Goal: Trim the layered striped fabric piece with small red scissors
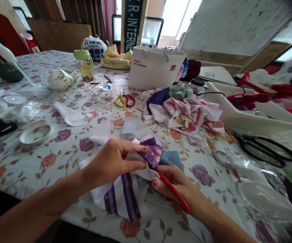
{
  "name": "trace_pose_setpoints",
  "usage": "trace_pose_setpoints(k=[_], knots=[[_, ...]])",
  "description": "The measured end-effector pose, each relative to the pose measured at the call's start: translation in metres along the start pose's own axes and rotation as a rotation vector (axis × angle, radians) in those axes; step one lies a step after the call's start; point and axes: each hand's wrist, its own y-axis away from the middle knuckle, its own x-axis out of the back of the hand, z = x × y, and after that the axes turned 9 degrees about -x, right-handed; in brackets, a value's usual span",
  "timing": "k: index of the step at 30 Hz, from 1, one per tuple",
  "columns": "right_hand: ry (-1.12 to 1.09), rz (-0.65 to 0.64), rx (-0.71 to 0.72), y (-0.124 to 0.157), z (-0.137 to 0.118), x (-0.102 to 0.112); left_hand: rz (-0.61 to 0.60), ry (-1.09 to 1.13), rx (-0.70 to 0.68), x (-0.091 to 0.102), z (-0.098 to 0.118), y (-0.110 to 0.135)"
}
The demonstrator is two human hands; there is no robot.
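Note:
My left hand [115, 161] is closed on a folded piece of purple and white striped fabric [130, 189] lying on the floral tablecloth [59, 155], thumb and fingers pinching its purple flowered fold [153, 153]. My right hand [176, 187] sits just to the right, fingers wrapped round a thin red tool [175, 193] whose tip points into the fabric. What kind of tool it is stays hidden by the hand.
A heap of fabric scraps [184, 111] lies behind, with yellow-and-red scissors [124, 100], a white paper bag [153, 69], a jar [85, 65], a tape roll [35, 134], big black scissors [267, 148] and clear plastic wrap [257, 189] at the right.

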Motion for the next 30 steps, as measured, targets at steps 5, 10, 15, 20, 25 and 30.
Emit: trace_pose_setpoints(k=[5, 10, 15, 20, 25, 30], knots=[[-0.003, 0.02, 0.019, -0.001, 0.0014, -0.0005, -0.007, 0.017, 0.022, 0.0004, -0.0009, 0.0003], [0.005, 0.017, 0.001, 0.0, 0.0006, -0.0013, -0.008, 0.019, 0.014, -0.0004, -0.001, 0.0], [-0.027, 0.027, 0.018, -0.0001, 0.001, -0.0029, -0.008, 0.003, 0.055, -0.0008, -0.0002, 0.0004], [-0.057, 0.035, 0.034, -0.0015, 0.0028, -0.0038, -0.001, 0.036, 0.063, -0.0017, -0.0008, -0.0004], [-0.071, 0.048, 0.034, -0.0026, 0.0054, -0.0043, 0.007, 0.008, 0.044, -0.0009, 0.0005, 0.0], [-0.093, 0.041, 0.022, -0.0034, 0.0061, -0.0043, 0.011, -0.011, 0.044, -0.0009, 0.001, 0.001]])
